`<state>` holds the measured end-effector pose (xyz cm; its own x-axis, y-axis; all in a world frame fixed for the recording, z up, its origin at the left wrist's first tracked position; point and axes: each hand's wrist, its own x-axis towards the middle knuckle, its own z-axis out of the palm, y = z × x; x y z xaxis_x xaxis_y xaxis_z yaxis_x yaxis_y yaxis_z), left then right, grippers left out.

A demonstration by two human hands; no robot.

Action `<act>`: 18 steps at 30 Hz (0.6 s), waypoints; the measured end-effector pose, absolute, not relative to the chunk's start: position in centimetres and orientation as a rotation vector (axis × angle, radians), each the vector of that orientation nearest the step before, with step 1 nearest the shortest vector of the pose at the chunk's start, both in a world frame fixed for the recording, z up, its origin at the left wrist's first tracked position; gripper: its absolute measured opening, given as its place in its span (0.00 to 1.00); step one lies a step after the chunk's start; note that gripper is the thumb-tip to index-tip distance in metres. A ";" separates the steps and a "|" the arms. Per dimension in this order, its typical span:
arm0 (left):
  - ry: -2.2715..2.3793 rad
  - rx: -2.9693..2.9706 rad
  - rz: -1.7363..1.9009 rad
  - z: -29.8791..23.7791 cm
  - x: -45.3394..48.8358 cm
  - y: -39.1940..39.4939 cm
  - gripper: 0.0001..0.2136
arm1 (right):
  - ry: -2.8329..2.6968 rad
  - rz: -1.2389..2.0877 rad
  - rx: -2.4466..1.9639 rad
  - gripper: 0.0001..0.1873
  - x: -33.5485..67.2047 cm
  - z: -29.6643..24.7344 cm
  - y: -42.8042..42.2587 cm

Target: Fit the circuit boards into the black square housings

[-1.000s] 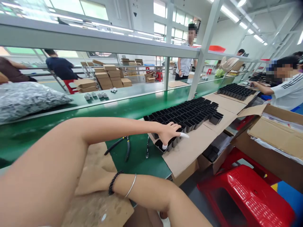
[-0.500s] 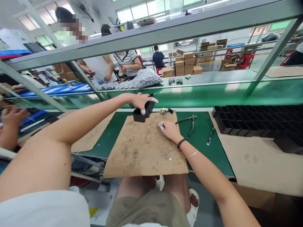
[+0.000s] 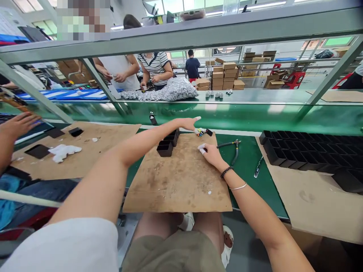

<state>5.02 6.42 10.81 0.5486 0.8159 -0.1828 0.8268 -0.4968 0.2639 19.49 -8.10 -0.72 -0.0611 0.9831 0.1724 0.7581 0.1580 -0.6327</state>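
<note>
A row of small black open boxes (image 3: 168, 143) stands at the far edge of the brown cardboard sheet (image 3: 178, 177) in front of me. My left hand (image 3: 188, 123) hovers just past them with fingers stretched out, holding nothing, close to a small colourful part (image 3: 201, 132) on the green mat. Resting on the cardboard's far right corner, my right hand (image 3: 210, 153) is loosely curled with a white finger cot on one fingertip, and I see nothing in it.
Pliers (image 3: 231, 145) and a thin tool (image 3: 257, 170) lie on the green mat (image 3: 249, 177) to the right. Many black boxes (image 3: 309, 149) cover cardboard at far right. Another person's hand (image 3: 17, 126) reaches in at left. Co-workers stand behind the conveyor (image 3: 227, 113).
My left hand carried black boxes from the big batch on the right to the cardboard, set them down and let go. The camera swung left.
</note>
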 end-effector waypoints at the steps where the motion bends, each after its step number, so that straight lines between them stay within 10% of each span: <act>1: 1.398 2.450 -0.030 9.7 6.4 6.1 0.53 | -1.852 0.521 -1.651 0.13 19.7 -0.8 -7.9; 18: 1.210 1.716 0.209 8.1 2.7 -3.9 0.44 | -1.619 0.349 -2.058 0.17 22.3 1.3 -8.7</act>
<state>2.72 -3.91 8.06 0.4877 0.7906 -0.3701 0.6207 -0.0159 0.7839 22.34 -8.67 1.35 0.2620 0.9598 0.1008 0.8333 -0.1723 -0.5253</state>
